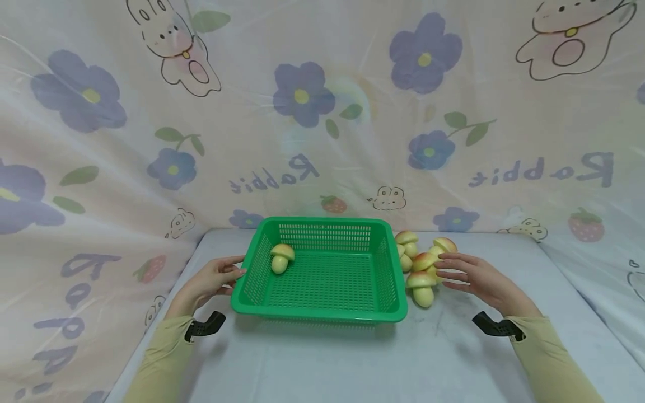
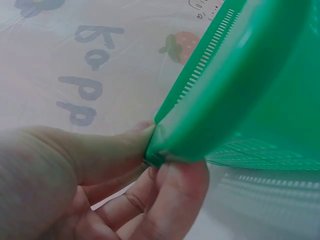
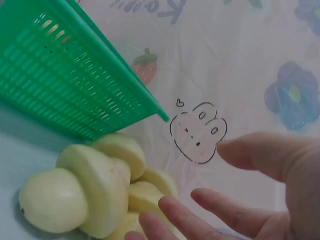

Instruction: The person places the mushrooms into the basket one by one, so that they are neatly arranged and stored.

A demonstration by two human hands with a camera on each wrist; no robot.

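A green plastic basket (image 1: 317,314) with slotted walls stands on the table in the head view. My left hand (image 1: 214,280) pinches its left rim, with the thumb above and fingers curled under the edge, as the basket (image 2: 225,100) shows close up in the left wrist view. Inside, toward the left wall, sits one toy mushroom (image 1: 282,257) with a yellow-brown cap and a pale stem. My right hand (image 1: 476,280) is held with spread fingers at the right side of a mushroom pile (image 1: 422,282). Between its thumb and fingers (image 3: 220,207) nothing is held in the right wrist view.
Several mushrooms lie clustered against the basket's right side, some overlapping others. A white cloth covers the table (image 1: 322,364). Behind and to the left hangs a curtain (image 1: 353,157) printed with flowers, rabbits and strawberries. Black wrist straps (image 1: 204,326) are on both forearms.
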